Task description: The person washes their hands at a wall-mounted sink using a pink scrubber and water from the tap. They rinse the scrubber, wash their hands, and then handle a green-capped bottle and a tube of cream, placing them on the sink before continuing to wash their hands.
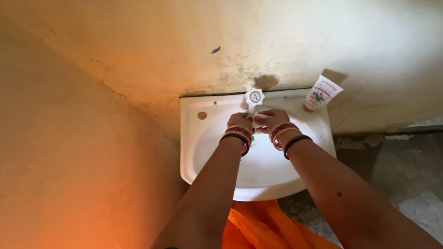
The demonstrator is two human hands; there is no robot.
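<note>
Both of my hands are over the bowl of a white wash basin (196,147) fixed to the wall. They meet just below a white tap with a cross-shaped handle (254,97). My left hand (239,121) has its fingers curled, its back toward the camera. The fingers of my right hand (272,118) reach left and touch the left hand. A small pale shape shows between them, and I cannot make out what it is. Each wrist carries red, gold and dark bangles.
A white squeeze tube with a leaf picture and a brown cap (321,93) stands cap-down on the basin's back right corner. A stained yellowish wall (138,55) lies behind and to the left. Grey rough floor (406,166) is on the right, and orange cloth (260,226) hangs below the basin.
</note>
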